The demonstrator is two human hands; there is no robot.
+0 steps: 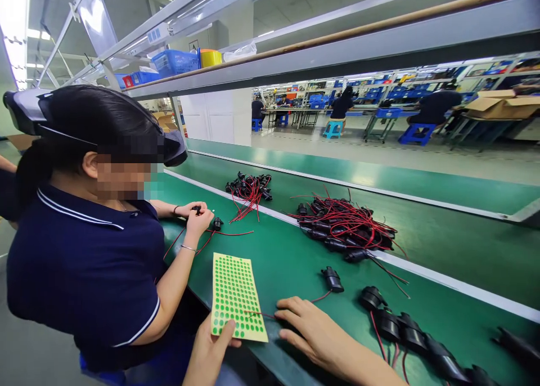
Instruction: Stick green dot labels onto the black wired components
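Observation:
In my left hand (217, 341) is a pale yellow sheet of round green stickers (236, 296), pinched at its lower edge with the thumb on top. My right hand (310, 330) lies palm down just right of the sheet, fingers stretched and slightly bent. A thin red wire (323, 297) runs under those fingers and its end comes out over the sheet. That wire leads to a single black cylindrical part (332, 279) lying beyond my right hand. To the right, several similar black parts (411, 332) with red wires lie in a slanting row.
A large heap of black wired parts (346, 225) and a smaller heap (250, 189) lie across a white strip on the green table (270, 237). At left, a co-worker (88, 251) in a navy shirt handles a small black part. A shelf (295, 59) spans overhead.

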